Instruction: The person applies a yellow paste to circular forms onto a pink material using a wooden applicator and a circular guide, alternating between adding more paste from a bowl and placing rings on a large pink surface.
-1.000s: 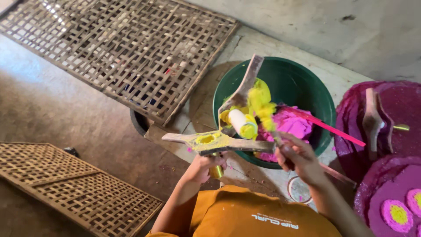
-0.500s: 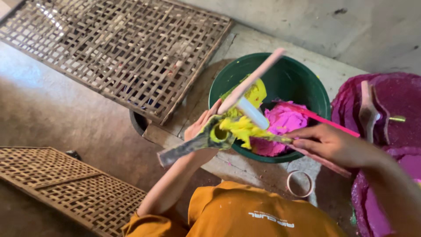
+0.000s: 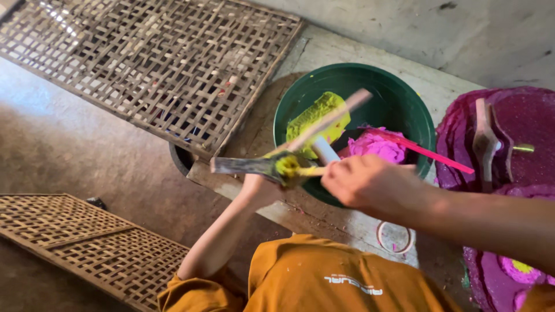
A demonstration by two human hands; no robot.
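My left hand (image 3: 258,189) grips a flat wooden mould (image 3: 240,166) from below and holds it in front of a green bowl (image 3: 404,98). The mould's middle is smeared with yellow paste (image 3: 287,166). A long pale wooden stick (image 3: 332,118) slants up from it over the bowl. My right hand (image 3: 364,182) is closed on a thin stick (image 3: 315,170) whose tip touches the yellow paste. In the bowl lie a yellow lump of dough (image 3: 318,118) and a pink lump (image 3: 376,144), with a pink stick (image 3: 428,151) across them. A white cylinder (image 3: 325,151) shows just behind the mould.
Magenta-stained round trays (image 3: 520,121) with a wooden tool (image 3: 484,141) stand at the right. A large woven bamboo rack (image 3: 150,63) lies at the back left and a smaller one (image 3: 81,242) at the front left. A small ring (image 3: 395,237) lies on the concrete ledge (image 3: 324,49).
My left hand has tilted and turned the mould, swinging the long stick over the bowl. My right hand has moved left, up against the yellow paste.
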